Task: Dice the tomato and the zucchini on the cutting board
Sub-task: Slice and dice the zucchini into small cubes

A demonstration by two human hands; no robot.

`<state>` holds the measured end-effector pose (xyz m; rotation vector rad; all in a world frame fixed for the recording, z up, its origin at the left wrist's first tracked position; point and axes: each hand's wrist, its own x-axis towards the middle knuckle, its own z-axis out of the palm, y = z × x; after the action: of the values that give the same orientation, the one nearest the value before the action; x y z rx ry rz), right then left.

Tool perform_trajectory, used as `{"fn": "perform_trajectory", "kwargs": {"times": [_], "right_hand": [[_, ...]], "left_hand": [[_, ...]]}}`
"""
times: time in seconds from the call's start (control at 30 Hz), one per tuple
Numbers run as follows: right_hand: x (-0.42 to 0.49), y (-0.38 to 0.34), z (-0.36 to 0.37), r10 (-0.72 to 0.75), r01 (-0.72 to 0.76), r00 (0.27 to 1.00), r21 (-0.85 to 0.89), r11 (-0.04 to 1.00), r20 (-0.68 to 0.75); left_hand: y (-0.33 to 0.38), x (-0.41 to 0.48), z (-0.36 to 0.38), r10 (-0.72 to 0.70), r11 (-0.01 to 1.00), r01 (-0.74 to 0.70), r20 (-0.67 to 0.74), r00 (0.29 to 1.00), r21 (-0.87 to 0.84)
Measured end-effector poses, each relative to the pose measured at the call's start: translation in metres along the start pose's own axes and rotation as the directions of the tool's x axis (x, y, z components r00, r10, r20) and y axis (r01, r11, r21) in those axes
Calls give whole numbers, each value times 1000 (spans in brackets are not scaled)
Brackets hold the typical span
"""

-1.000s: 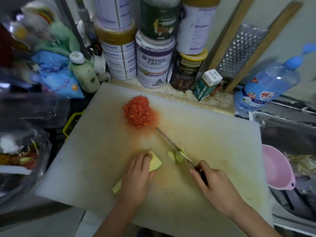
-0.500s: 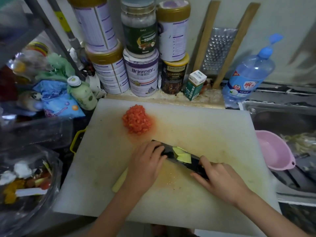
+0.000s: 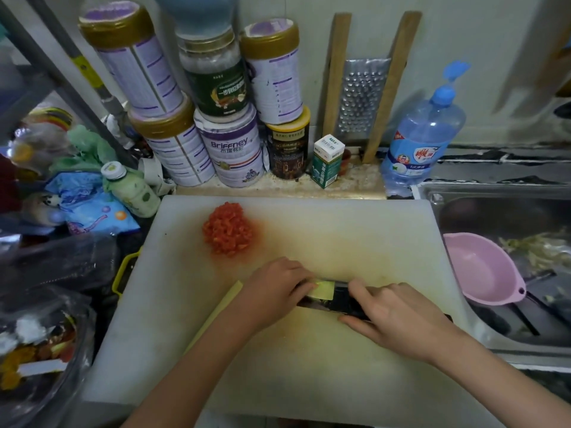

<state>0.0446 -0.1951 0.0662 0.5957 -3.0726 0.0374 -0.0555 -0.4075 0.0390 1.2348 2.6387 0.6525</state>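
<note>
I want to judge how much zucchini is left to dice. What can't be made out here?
- Head view, zucchini strip: mostly hidden under the left hand and forearm, so its length is unknown.
- Head view, knife: handle covered by the right hand, tip by the left hand.
- Head view, zucchini pieces on the blade: blurred, count unclear.

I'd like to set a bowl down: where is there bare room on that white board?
Bare on the cutting board: the far right, between the diced tomato and the sink, and the near strip below the left hand and right hand. Crowded: around the knife, the tins behind, the bags on the left.
</note>
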Motion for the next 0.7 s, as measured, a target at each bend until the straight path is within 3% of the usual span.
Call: {"fn": "perform_trajectory", "kwargs": {"times": [0.1, 0.23, 0.3, 0.43, 0.7], "right_hand": [[0, 14, -3, -48, 48, 998, 0, 999, 43], [2, 37, -2, -118, 117, 991, 14, 993, 68], [5, 49, -1, -145, 146, 985, -6, 989, 90], [13, 62, -6, -248, 244, 959, 45, 969, 135], [25, 73, -11, -322, 315, 922, 68, 947, 215]], "left_hand": [[5, 8, 5, -84, 996, 84, 20, 996, -9], [22, 16, 13, -219, 976, 218, -111, 970, -14], [34, 20, 18, -207, 973, 223, -202, 957, 62], [51, 29, 28, -136, 960, 181, -213, 968, 212], [72, 45, 27, -161, 945, 226, -264, 951, 238]]}}
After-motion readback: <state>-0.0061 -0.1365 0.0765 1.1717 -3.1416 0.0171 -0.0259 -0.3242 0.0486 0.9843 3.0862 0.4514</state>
